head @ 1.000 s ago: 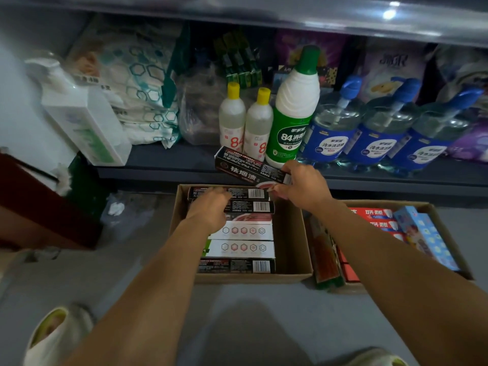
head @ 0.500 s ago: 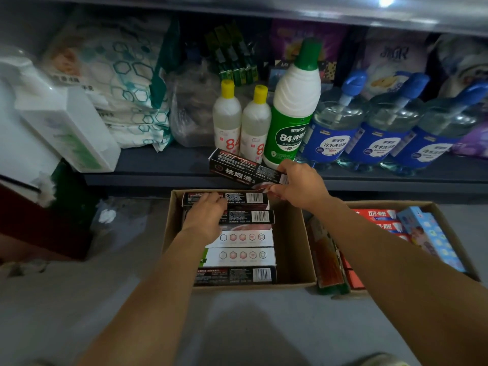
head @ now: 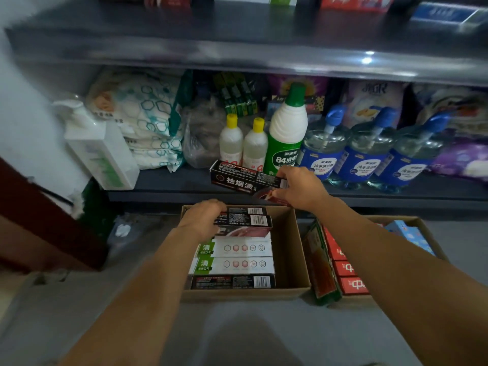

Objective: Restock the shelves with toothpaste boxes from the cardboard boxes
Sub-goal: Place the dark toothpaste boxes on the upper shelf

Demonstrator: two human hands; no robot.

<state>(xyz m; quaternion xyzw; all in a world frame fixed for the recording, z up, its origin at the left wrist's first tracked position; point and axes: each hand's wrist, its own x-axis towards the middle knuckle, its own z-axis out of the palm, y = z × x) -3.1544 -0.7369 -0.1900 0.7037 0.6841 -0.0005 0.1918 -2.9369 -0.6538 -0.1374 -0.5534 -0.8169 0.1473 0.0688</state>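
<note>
The right hand (head: pixel 301 188), just right of the frame's centre, grips a black toothpaste box (head: pixel 247 180) by its right end, fingers curled over the top and thumb beneath. The box is lifted clear of the carton, tilted slightly, its left end reaching in front of the lower shelf (head: pixel 169 183) and the two small yellow-capped bottles (head: pixel 243 143).

The left hand (head: pixel 202 220), at centre, lies knuckles up on the rear row in the left carton (head: pixel 290 249), fingers curled over the left end of a second black box (head: pixel 245 220); whether the thumb closes under it cannot be told.

In that carton, toward the lower centre of the frame, the boxes lie flat in rows: black ones at the back, a dark red one next, two white boxes (head: pixel 237 256) with green ends, and a black one nearest the camera.

The right carton (head: pixel 427 231), at lower right, touches the first and holds red boxes (head: pixel 348 270) and a light blue box (head: pixel 409 233); a green and red pack stands against its left wall.

On the lower shelf, left to right: a white pump bottle (head: pixel 97 149), hexagon-patterned packs (head: pixel 142 120), a clear bag, the yellow-capped bottles, a green-capped bottle (head: pixel 286 136), and three blue-labelled bottles (head: pixel 367 157). The upper shelf (head: pixel 237 51) crosses the top of the frame, with blurred boxes on it.
</note>
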